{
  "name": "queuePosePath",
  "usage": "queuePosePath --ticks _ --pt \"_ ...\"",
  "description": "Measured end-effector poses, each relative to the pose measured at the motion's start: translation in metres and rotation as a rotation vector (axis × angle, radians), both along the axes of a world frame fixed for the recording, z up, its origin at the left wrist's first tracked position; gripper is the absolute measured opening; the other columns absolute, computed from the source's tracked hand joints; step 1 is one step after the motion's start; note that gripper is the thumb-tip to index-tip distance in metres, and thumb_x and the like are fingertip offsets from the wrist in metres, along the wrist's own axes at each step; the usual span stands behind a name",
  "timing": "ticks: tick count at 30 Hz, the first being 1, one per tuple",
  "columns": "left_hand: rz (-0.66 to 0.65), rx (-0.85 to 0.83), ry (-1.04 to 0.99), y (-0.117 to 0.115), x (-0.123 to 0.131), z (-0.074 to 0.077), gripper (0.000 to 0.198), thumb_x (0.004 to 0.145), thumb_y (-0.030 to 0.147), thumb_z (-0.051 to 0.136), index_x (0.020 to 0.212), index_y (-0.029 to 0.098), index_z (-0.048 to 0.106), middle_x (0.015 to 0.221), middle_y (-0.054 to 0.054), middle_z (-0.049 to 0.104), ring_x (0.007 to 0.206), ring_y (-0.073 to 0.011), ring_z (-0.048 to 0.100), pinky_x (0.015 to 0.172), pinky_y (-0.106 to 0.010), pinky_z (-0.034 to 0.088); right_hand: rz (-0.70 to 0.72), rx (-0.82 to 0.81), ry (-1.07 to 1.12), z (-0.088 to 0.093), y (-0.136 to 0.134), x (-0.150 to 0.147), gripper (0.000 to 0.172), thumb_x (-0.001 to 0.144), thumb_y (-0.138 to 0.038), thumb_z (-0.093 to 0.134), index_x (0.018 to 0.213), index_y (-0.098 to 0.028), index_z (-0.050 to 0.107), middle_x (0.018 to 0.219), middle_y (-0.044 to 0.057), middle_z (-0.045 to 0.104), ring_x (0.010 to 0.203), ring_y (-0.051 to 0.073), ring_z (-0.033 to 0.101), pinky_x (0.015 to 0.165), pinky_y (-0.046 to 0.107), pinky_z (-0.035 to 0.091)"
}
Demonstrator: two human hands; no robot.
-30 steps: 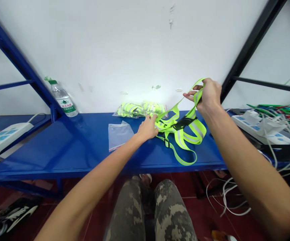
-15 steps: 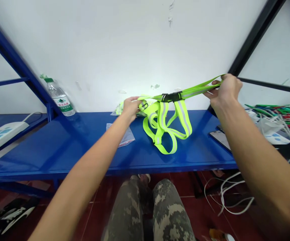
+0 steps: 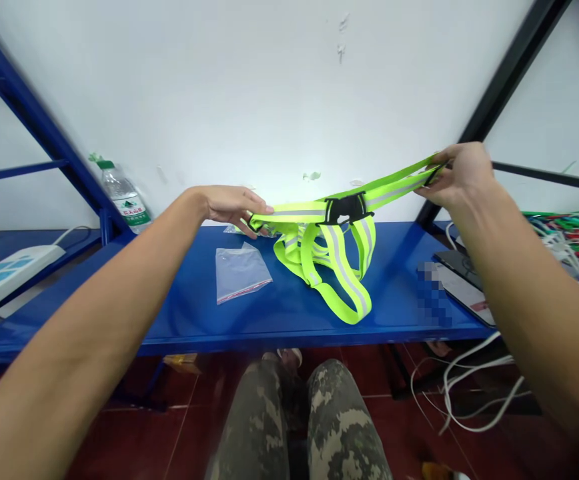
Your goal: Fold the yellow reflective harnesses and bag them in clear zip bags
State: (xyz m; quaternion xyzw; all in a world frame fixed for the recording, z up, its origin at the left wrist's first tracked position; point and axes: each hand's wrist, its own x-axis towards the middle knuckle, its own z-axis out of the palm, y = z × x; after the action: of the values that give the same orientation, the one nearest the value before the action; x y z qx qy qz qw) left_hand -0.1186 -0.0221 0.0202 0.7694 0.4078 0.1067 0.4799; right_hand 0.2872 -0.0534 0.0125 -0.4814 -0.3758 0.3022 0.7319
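Note:
A neon yellow-green reflective safety vest [image 3: 322,250] with silver stripes hangs stretched in the air above the blue steel shelf [image 3: 184,327]. A black plastic buckle [image 3: 345,209] sits at its upper middle. My left hand [image 3: 230,207] pinches one strap end, and my right hand [image 3: 457,177] grips the other strap end. The vest's lower loops droop and almost reach the shelf. Nearby, a clear plastic bag [image 3: 242,273] with a red seal lies flat on the shelf, below and to the right of my left hand.
A water bottle [image 3: 125,202] stands at the shelf's back left, and a white power strip [image 3: 9,277] lies on the lower left shelf. A phone [image 3: 462,283] lies at the right, partly blurred out. White cables [image 3: 462,387] hang below, with a bundle of coloured wires [image 3: 574,233] behind. My camouflage-trousered legs show below.
My left hand has moved left and up, pulling the vest wider, with the buckle now nearer the vest's middle. The vest's lower loops have shifted, and my right hand has barely moved.

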Motion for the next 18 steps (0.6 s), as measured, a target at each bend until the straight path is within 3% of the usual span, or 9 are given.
queuePosePath --ticks 3,6,8,10,13,15,18 --pt "0.005 -0.014 0.036 0.000 -0.005 -0.006 0.031 0.067 0.043 0.082 0.064 0.019 0.064 0.075 -0.006 0.070 0.074 -0.0198 0.067 0.070 -0.037 0.055 0.003 -0.156 0.045 0.008 -0.019 -0.019 0.021 0.077 0.000 0.045 0.065 -0.017 0.045 0.064 -0.003 0.043 0.057 0.006 0.040 0.055 0.024 0.035" --pt "0.149 0.081 -0.146 0.003 -0.009 -0.012 0.036 0.063 0.028 0.086 0.057 0.018 0.052 0.064 -0.001 0.060 0.067 -0.0150 0.062 0.069 -0.035 0.051 -0.001 -0.184 -0.218 0.001 -0.032 -0.025 0.008 0.073 -0.003 0.060 0.074 -0.010 0.063 0.069 0.001 0.053 0.059 0.007 0.040 0.053 0.026 0.028" --pt "0.232 0.120 -0.291 0.005 -0.010 -0.015 0.039 0.058 0.015 0.086 0.057 0.018 0.047 0.062 0.003 0.055 0.066 -0.0118 0.060 0.070 -0.032 0.050 0.130 -0.252 -0.437 -0.007 -0.038 -0.022 0.012 0.073 -0.008 0.065 0.083 -0.009 0.071 0.069 0.004 0.057 0.059 0.009 0.042 0.053 0.027 0.029" --pt "0.277 0.112 -0.400 0.005 -0.011 -0.016 0.042 0.055 0.005 0.085 0.057 0.017 0.045 0.063 0.004 0.053 0.066 -0.0102 0.060 0.071 -0.030 0.050 0.354 -0.316 -0.648 -0.014 -0.043 -0.017 0.018 0.075 -0.015 0.068 0.091 -0.012 0.075 0.066 0.003 0.058 0.059 0.010 0.044 0.054 0.028 0.031" --pt "0.329 0.070 -0.479 0.002 -0.011 -0.016 0.040 0.063 0.007 0.081 0.057 0.017 0.043 0.063 0.003 0.053 0.065 -0.0097 0.059 0.069 -0.029 0.050 0.606 -0.363 -0.971 -0.018 -0.050 -0.015 0.029 0.073 -0.035 0.078 0.098 -0.021 0.078 0.080 0.005 0.068 0.071 0.016 0.056 0.061 0.029 0.041" --pt "0.350 0.052 -0.463 -0.001 -0.011 -0.015 0.037 0.069 0.010 0.077 0.057 0.017 0.043 0.068 -0.001 0.057 0.069 -0.0114 0.060 0.069 -0.029 0.049 0.691 -0.375 -1.172 -0.018 -0.055 -0.020 0.037 0.069 -0.048 0.081 0.098 -0.025 0.079 0.091 0.005 0.072 0.081 0.019 0.061 0.067 0.030 0.046" --pt "0.359 0.087 -0.309 -0.006 -0.009 -0.015 0.024 0.066 0.006 0.071 0.063 0.017 0.050 0.078 -0.005 0.064 0.078 -0.0152 0.064 0.070 -0.029 0.049 0.789 -0.420 -1.341 -0.020 -0.059 -0.029 0.041 0.067 -0.058 0.079 0.090 -0.024 0.078 0.079 0.002 0.069 0.070 0.018 0.058 0.061 0.030 0.044"
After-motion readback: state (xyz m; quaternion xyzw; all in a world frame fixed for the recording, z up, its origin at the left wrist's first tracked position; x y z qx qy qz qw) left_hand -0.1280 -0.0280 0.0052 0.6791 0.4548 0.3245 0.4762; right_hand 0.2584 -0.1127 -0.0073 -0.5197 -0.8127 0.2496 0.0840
